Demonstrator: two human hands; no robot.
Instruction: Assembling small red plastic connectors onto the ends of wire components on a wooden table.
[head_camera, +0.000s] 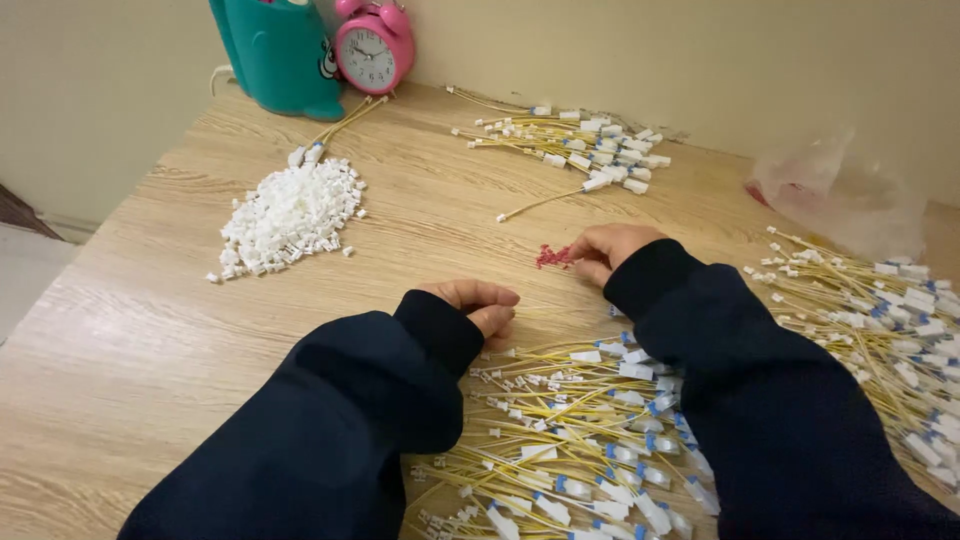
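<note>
Small red plastic bits + yellow wire leads on the bench

Little heap of tiny red plastic pieces (552, 257) lies loose, touching right-hand fingertips. Big bundle of thin yellow wires w/ white plastic connectors and blue tags (570, 440) sprawls flat betw. both forearms, ends fanned out; nearest wires just beside the left hand.

Counts: 2 hands, left (478, 303) and right (607, 249). 1 pink alarm clock (373, 44). 1 teal container (280, 52). 1 clear plastic bag (850, 195). 1 heap of white connector housings (290, 215), pieces too many to count. 1 small cluster of red bits (552, 257), too small to count. 3 big piles of yellow wire leads: far pile (575, 145), right pile (890, 320), near pile (570, 440). 1 stray lead (555, 198) on its own, plus 1 short bundle (335, 130) by the clock. All on 1 tabletop (150, 330).
</note>
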